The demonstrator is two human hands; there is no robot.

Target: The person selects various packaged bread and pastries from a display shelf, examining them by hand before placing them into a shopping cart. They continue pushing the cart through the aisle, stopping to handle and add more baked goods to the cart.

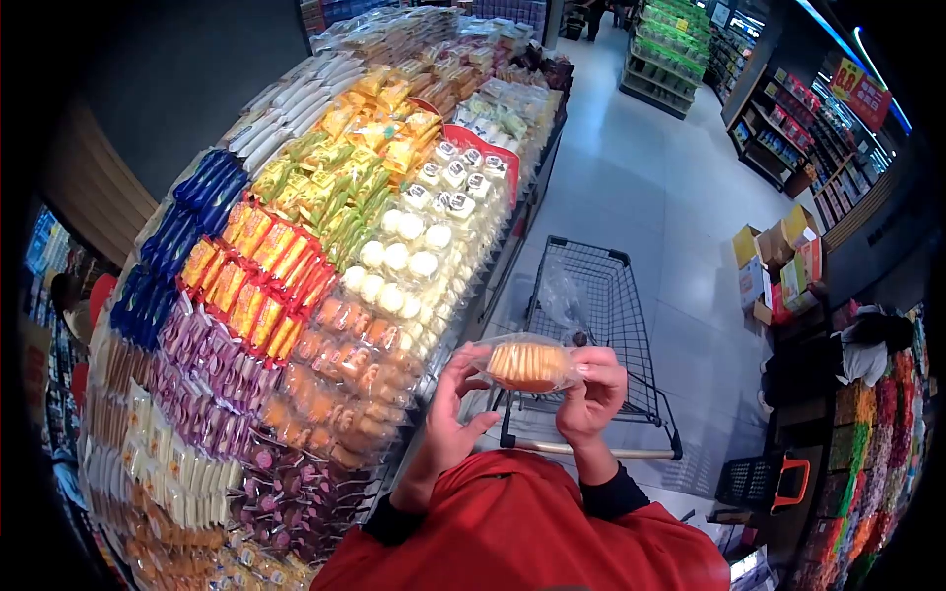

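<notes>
A clear plastic package of sliced, golden-brown baked food (529, 364) is held up in front of my red top. My left hand (453, 409) pinches its left end, with the thumb spread lower down. At the package's right end, the fingers and thumb of my right hand (593, 394) close on the wrapper. Just beyond the package stands a wire shopping cart (601, 295) with a clear plastic bag (562, 295) inside it.
Wrapped snacks fill a long display (325, 266) on the left. Cardboard boxes (783, 261) stand on the floor at the right. A person in dark clothes (813, 369) is near the colourful goods, by a black basket (746, 481) with an orange handle.
</notes>
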